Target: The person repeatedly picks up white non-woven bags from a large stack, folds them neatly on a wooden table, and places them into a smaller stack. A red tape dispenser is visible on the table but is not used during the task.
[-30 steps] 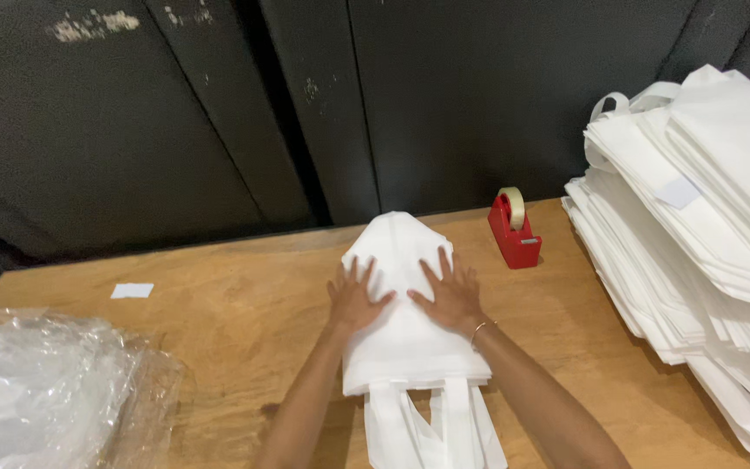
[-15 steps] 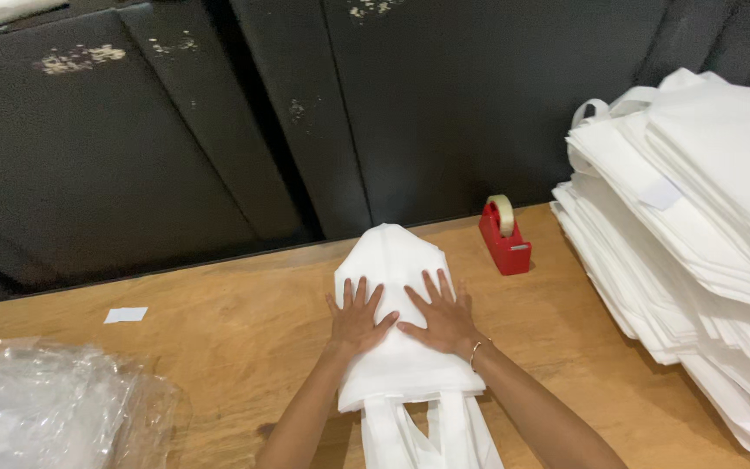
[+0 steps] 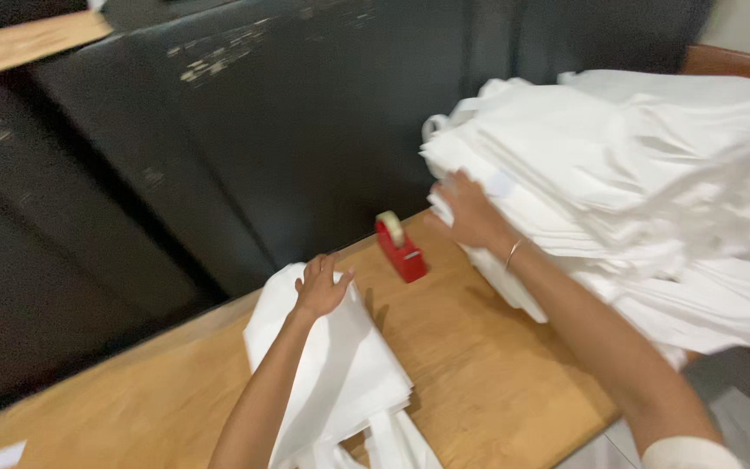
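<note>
Left hand (image 3: 321, 287) flat, fingers spread, on folded white bag (image 3: 332, 373); right hand (image 3: 470, 211) open against white bag stack (image 3: 635, 191)

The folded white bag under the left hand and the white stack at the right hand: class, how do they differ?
The folded white bag is a small, low bundle lying on the wooden table; the white stack is a tall, wide heap. The left hand rests flat on the bag; the right hand reaches into the stack's side. Both look like the same white fabric.
</note>
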